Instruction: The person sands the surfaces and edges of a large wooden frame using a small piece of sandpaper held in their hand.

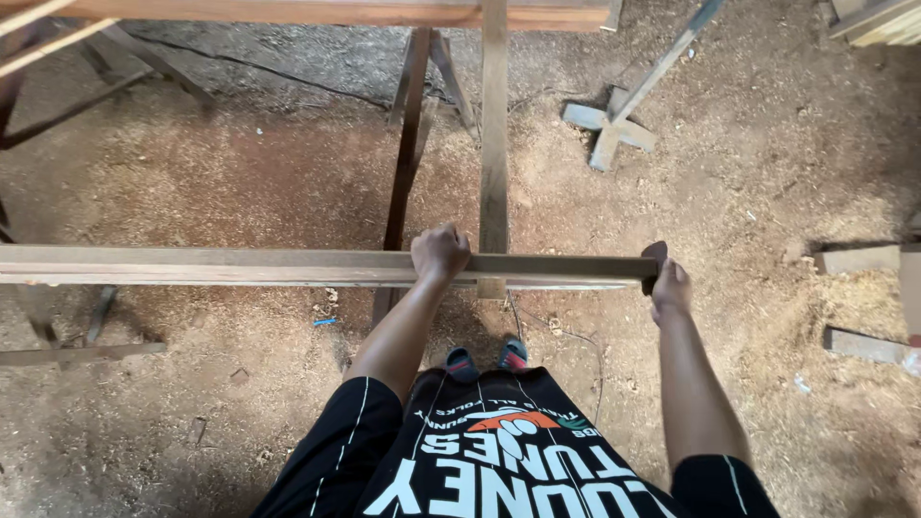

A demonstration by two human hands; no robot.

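Long wooden plank lies level across the view, resting on an upright wooden post of a frame. Left hand fist-closed over the plank's top near the post, fingers curled tight around it. Right hand at the plank's right end, fingers wrapped on a small dark block pressed against the end face. Sawdust floor below; wooden cross piece lies beyond.
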